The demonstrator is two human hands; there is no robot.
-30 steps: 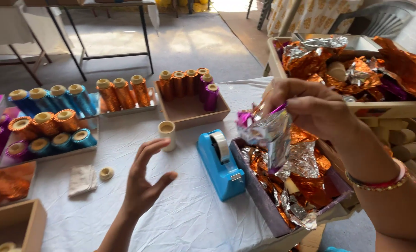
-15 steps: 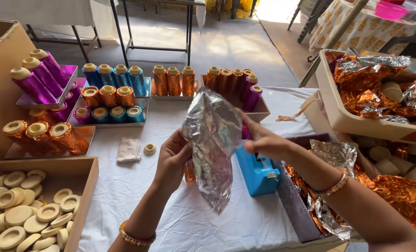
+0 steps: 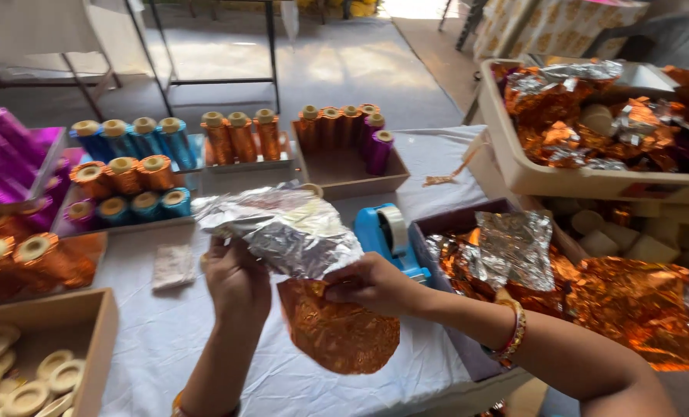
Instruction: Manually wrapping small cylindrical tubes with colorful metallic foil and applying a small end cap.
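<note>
— White-clothed bench (image 3: 205,340): status?
— Left hand (image 3: 239,282) and right hand (image 3: 371,284) both closed on crinkled foil sheet (image 3: 302,255), silver over orange, above bench, beside blue tape dispenser (image 3: 391,238).

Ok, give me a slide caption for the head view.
Both hands, left hand and right hand, hold a crinkled silver-and-orange foil sheet above the white-clothed table, beside a blue tape dispenser.

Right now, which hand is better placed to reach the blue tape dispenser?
The right hand. It grips the foil sheet just beside the blue tape dispenser, while the left hand holds the sheet's other side, farther from it.
</note>
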